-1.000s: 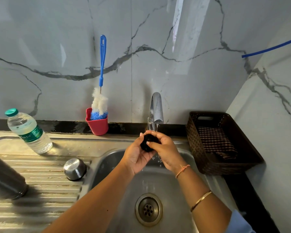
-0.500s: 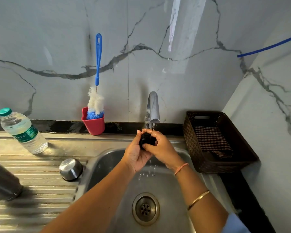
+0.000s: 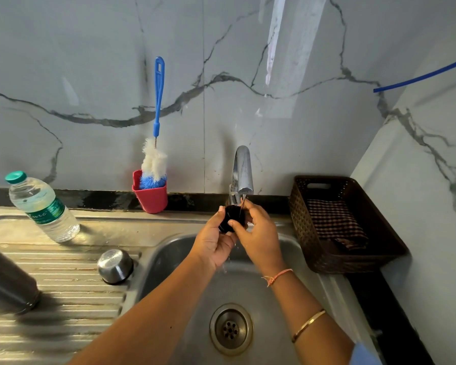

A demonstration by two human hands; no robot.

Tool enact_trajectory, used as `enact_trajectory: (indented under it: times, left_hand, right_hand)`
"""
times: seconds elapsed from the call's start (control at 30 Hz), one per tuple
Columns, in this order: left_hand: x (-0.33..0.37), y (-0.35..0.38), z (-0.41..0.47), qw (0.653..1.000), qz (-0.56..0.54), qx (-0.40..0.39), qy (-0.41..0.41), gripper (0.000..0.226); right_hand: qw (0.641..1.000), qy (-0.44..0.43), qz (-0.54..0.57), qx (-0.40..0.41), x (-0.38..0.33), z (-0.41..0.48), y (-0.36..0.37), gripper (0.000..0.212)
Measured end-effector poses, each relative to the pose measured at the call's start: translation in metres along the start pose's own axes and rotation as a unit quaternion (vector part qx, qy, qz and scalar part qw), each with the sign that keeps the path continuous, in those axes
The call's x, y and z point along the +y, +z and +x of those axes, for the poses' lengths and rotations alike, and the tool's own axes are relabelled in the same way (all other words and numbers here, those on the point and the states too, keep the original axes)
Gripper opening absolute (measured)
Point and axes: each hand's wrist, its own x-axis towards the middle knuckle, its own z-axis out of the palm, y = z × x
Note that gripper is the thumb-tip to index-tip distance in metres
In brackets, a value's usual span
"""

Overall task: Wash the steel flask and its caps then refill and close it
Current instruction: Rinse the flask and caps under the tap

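Note:
Both my hands hold a small black cap point(image 3: 231, 216) under the tap point(image 3: 242, 172), where a thin stream of water runs onto it. My left hand point(image 3: 214, 241) cups it from below and the left, my right hand point(image 3: 258, 233) pinches it from the right, thumb on its face. Water drips from the hands into the sink bowl point(image 3: 169, 256). The steel outer cap point(image 3: 115, 266) stands upside down on the ribbed drainboard. The dark steel flask point(image 3: 7, 283) lies at the left edge, only partly in view.
A plastic water bottle point(image 3: 41, 206) with a green cap stands at the back left. A blue-handled bottle brush point(image 3: 156, 154) sits in a red holder point(image 3: 150, 198) against the marble wall. A dark woven basket point(image 3: 350, 254) with a checked cloth is right of the sink. The drain point(image 3: 231, 329) lies below.
The hands have stayed under the tap with the black cap, shifting their grip slightly as they turn it. The camera view has drifted a little.

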Motion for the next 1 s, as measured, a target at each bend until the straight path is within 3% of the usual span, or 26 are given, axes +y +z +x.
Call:
enact_trajectory:
  times: [0.2, 0.33, 0.43, 0.6, 0.73, 0.87, 1.0]
  left_hand:
    - [-0.003, -0.003, -0.003, 1.000, -0.024, -0.012, 0.001, 0.032]
    - [-0.008, -0.005, -0.003, 1.000, -0.010, 0.003, 0.009, 0.031]
    - [-0.009, -0.007, -0.007, 1.000, -0.010, 0.001, 0.003, 0.032]
    - [-0.006, -0.012, -0.015, 1.000, -0.016, -0.012, -0.010, 0.029]
    - [-0.007, -0.017, -0.021, 1.000, 0.020, -0.014, -0.019, 0.043]
    - [-0.004, -0.023, -0.029, 0.992, 0.117, -0.007, -0.053, 0.063]
    - [0.003, -0.041, -0.032, 0.983, 0.135, 0.114, -0.041, 0.067]
  right_hand:
    - [0.999, -0.016, -0.032, 0.016, -0.001, 0.000, -0.005, 0.033]
    - [0.992, -0.085, -0.086, 0.037, -0.004, -0.011, 0.004, 0.007]
    - [0.993, -0.075, -0.085, 0.026, -0.004, -0.013, 0.006, 0.006]
    - [0.995, 0.053, -0.012, -0.079, -0.013, -0.010, -0.008, 0.025]
    - [0.982, 0.042, -0.103, -0.153, -0.022, -0.008, -0.018, 0.037]
    - [0.971, 0.071, -0.113, -0.198, -0.037, -0.004, -0.028, 0.067]
    - [0.987, 0.063, -0.032, -0.145, -0.055, -0.009, -0.036, 0.050]
